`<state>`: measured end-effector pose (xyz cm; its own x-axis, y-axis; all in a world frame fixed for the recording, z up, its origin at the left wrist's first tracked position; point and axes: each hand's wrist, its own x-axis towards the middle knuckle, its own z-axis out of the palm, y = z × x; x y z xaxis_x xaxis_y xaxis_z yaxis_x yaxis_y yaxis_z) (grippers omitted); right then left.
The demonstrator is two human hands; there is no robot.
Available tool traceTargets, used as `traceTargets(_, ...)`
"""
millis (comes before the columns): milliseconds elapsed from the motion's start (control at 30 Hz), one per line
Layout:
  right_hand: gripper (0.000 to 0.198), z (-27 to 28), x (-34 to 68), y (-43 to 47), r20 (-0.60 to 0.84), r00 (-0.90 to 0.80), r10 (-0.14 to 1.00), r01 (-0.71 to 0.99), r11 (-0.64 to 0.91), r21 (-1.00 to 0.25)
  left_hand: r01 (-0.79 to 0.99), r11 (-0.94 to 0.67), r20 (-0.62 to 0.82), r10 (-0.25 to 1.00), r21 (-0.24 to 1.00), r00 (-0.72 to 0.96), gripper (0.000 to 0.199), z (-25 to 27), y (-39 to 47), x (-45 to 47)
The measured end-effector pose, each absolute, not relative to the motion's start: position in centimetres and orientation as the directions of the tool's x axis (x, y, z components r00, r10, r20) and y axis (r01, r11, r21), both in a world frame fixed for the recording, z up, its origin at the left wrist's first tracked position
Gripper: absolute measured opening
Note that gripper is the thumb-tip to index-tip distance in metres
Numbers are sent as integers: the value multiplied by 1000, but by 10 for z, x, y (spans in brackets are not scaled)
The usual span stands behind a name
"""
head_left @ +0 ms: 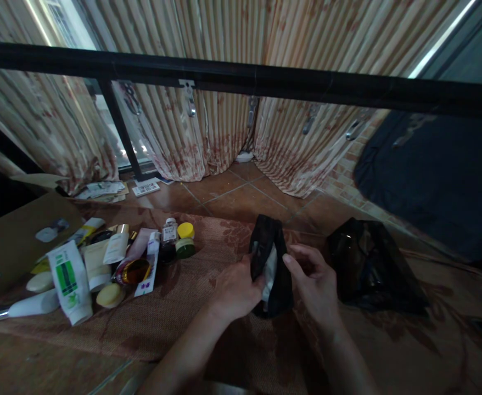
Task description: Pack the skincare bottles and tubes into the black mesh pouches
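Note:
A small black pouch (280, 293) stands upright in front of me on the patterned cloth, its mouth parted. Something whitish (269, 273) shows inside; its kind is hard to make out. My left hand (237, 288) grips the pouch's left side, with the thumb at the opening. At the right edge of the pouch is my right hand (315, 277), its fingers bent and apart from the thumb. The thumb tip lies close against the pouch's edge; whether it touches I cannot tell. Nothing shows in the right hand.
Left lie toiletries: a white-and-green tube (68, 281), a yellow-lidded jar (185, 248), a small bottle (169, 231) and several others, beside a cardboard box (22, 236). A shiny black bag (375, 269) rests right. A dark rail (224, 74) crosses before the curtains (224, 126).

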<state>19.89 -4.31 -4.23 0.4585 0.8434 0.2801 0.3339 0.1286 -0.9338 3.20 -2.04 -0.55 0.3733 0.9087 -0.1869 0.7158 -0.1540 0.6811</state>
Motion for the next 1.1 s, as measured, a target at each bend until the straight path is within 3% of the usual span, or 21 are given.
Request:
traceTargets(233,28,-41,199,-43,291,397,870,402,120,-908,797,-110,-215,933,594,289,40,6,-20,32)
traceTargets(400,28,-45,198,-43,265,443,856,339,114,-934,812,-75,-211,948,579,238,62,-6,-19,33)
traceTargets(467,27,-45,198,-43,237,473,849,310,92,-946,786,-139,-76,970,603,230,80,-12,-20,35)
traceTargets(533,28,-43,199,-43,214,491,845,292,72,-954,731,-279,151,960,623,238,88,-13,-23,37)
traceTargets(633,29,-42,200,-43,216,481,850,295,75,-953,615,-489,370,872,619,320,60,-8,-30,42)
traceTargets(700,28,-41,201,-43,238,469,850,312,92,-946,542,-567,327,815,621,479,30,-5,-35,46)
traceTargets(767,26,-42,201,-43,262,464,846,336,105,-936,564,-563,178,785,604,593,20,-3,-38,50)
traceTargets(967,22,-43,200,-43,297,471,831,384,110,-917,809,-423,-163,838,408,520,30,-2,-35,66)
traceTargets(1100,23,-44,201,-43,303,445,843,397,117,-910,867,-363,-230,862,340,451,38,-2,-34,76)
